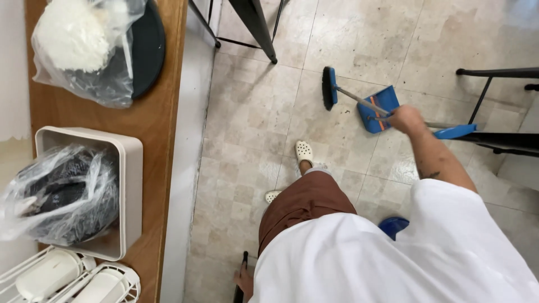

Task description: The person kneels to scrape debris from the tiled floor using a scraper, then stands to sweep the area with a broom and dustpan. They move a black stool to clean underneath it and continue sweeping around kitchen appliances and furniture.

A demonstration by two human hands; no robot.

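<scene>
A view from above, looking down a person's own body to a pale tiled floor (252,112). Their right hand (405,119) reaches forward and is closed around the thin metal handle of a blue broom (330,87), whose dark bristle head rests on the tiles ahead. Just beside the bristles, under the handle, lies a blue dustpan (375,106); the hand covers part of it, and its inside cannot be made out. A second blue piece (455,132) juts out past the hand; what it belongs to is unclear.

The left hand (245,279) sits low at the bottom edge, mostly hidden by the white shirt (393,252). It touches a thin dark upright rod (243,264), but whether the fingers close on it cannot be told.

Brown shorts and two white clogs (304,151) show below the shirt; the nearer clog is half hidden.

Along the left runs a wooden counter (160,112) with a clear bag of something white (73,36) on a dark round tray, a beige bin (126,185) holding a bagged dark item, and a white wire rack (112,283) cut off at the corner. Black chair legs (258,31) cross the top.
</scene>
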